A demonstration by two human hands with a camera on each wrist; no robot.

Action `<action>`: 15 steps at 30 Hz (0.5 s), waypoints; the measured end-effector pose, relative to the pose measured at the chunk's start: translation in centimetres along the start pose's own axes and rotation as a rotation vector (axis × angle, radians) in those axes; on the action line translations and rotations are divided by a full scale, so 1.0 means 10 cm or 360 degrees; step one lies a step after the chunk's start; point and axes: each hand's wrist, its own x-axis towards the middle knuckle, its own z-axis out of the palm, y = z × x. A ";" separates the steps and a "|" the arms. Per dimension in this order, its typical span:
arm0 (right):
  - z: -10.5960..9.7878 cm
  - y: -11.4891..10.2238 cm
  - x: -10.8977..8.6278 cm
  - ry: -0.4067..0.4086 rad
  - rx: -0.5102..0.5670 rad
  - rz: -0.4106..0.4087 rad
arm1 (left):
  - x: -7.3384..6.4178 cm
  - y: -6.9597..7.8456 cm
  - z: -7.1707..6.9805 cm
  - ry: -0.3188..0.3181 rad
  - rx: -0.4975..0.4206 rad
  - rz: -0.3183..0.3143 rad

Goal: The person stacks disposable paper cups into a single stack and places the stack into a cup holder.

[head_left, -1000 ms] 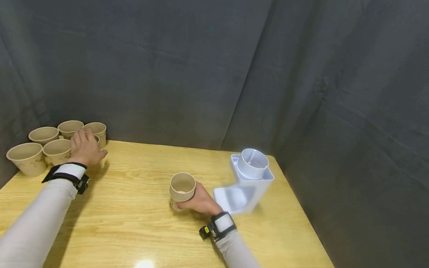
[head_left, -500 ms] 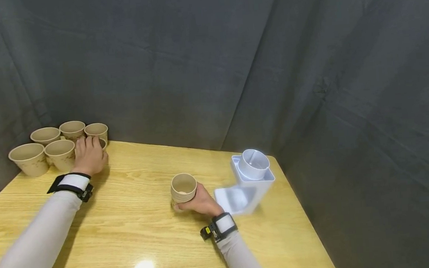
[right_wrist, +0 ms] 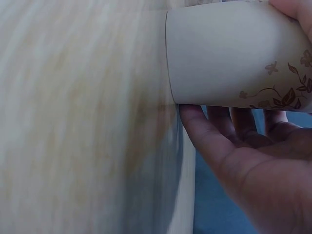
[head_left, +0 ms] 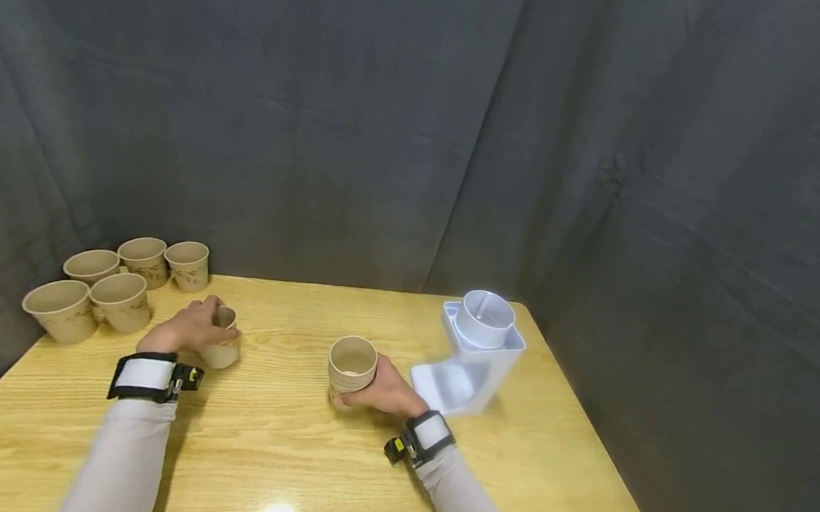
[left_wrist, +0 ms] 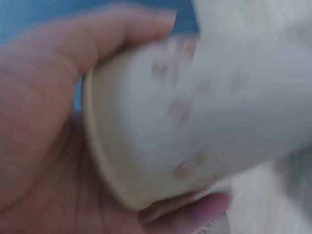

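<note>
My left hand grips a small beige paper cup with a brown leaf print. In the left wrist view, thumb and fingers curl round this cup near its rim, and the picture is blurred. My right hand holds a nested stack of beige cups at mid table; several rims show one above the other. Seen from the right wrist, the stack's outer cup stands with its base right at the tabletop, fingers along one side and the thumb on the other.
Several larger beige cups, among them a front-left cup and a back-right cup, stand at the table's back left. A white plastic holder with a round top stands at the right. Grey curtains border the wooden table.
My left hand has pulled away from the group of cups, moving right and nearer with a small cup in its grip. The right hand has kept its place with the stack.
</note>
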 end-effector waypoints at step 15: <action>0.00 0.00 0.01 0.0002 0.0006 0.0004 | -0.07 0.97 0.06 0.0357 -0.0432 0.0626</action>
